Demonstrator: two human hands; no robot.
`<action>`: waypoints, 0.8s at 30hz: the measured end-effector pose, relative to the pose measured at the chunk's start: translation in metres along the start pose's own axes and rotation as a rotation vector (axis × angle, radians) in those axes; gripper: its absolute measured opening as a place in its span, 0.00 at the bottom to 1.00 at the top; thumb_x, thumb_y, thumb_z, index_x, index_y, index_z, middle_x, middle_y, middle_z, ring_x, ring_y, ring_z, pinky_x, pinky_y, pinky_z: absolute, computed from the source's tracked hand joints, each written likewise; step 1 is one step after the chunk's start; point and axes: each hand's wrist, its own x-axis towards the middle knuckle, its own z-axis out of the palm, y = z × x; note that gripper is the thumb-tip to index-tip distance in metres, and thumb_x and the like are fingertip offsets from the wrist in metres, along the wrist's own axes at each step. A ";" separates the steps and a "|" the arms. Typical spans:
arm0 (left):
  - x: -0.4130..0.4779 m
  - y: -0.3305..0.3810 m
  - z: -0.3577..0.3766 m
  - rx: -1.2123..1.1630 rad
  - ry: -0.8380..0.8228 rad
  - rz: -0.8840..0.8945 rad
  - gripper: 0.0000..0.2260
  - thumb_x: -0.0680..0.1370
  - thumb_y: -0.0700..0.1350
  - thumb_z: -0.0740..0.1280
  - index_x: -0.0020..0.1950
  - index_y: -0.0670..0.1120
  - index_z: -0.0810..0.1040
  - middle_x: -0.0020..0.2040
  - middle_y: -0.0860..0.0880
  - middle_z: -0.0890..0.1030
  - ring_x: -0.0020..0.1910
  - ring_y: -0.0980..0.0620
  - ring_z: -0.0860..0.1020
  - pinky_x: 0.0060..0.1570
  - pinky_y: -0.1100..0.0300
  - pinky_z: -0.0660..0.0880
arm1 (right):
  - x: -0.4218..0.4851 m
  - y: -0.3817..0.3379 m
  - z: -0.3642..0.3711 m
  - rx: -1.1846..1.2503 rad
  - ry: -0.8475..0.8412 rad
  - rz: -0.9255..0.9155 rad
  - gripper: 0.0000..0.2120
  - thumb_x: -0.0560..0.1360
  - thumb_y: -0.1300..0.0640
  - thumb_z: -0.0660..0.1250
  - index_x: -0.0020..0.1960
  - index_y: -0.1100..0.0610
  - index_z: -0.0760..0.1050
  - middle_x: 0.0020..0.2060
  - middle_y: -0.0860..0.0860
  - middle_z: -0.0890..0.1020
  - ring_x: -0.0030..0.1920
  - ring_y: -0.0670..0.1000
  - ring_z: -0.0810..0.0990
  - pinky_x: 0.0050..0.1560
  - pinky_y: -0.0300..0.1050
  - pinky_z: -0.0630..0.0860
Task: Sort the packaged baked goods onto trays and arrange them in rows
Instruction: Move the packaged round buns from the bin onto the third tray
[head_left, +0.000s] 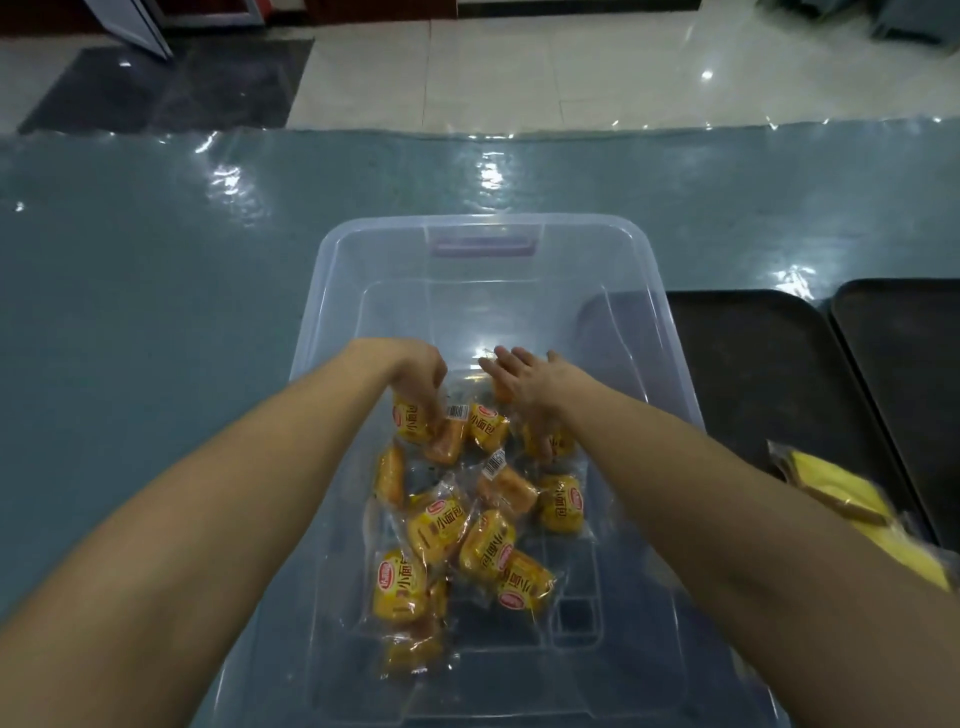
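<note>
Head: bread pkts (439, 525) in bin (483, 222)

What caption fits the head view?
Left hand grips a bun packet, right hand open, in the clear bin beside a dark tray.

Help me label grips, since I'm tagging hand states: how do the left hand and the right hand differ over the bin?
The left hand has its fingers curled downward, the right hand has them straight and spread, pointing forward. The left hand pinches a yellow bread packet; the right hand grips nothing that shows. Both reach into the clear bin, over the pile of packets.
</note>
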 end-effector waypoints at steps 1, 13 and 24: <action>0.004 0.001 0.003 -0.050 -0.010 0.001 0.23 0.74 0.61 0.81 0.60 0.50 0.80 0.57 0.50 0.81 0.55 0.47 0.80 0.51 0.55 0.77 | 0.003 -0.002 0.001 -0.011 0.005 -0.006 0.84 0.56 0.41 0.91 0.86 0.45 0.27 0.88 0.54 0.40 0.87 0.63 0.44 0.83 0.71 0.57; 0.027 0.033 0.029 -0.179 0.042 0.077 0.60 0.67 0.50 0.88 0.88 0.59 0.52 0.79 0.44 0.74 0.71 0.38 0.77 0.64 0.46 0.80 | 0.005 -0.005 -0.013 -0.033 -0.168 0.102 0.68 0.58 0.40 0.90 0.87 0.53 0.56 0.78 0.59 0.59 0.75 0.67 0.71 0.69 0.63 0.80; 0.015 0.042 0.035 -0.168 0.059 0.066 0.43 0.62 0.52 0.89 0.70 0.56 0.68 0.65 0.49 0.77 0.60 0.44 0.78 0.54 0.49 0.84 | -0.010 0.011 -0.030 0.124 -0.202 0.131 0.47 0.59 0.41 0.89 0.73 0.52 0.76 0.63 0.53 0.81 0.59 0.60 0.82 0.59 0.57 0.84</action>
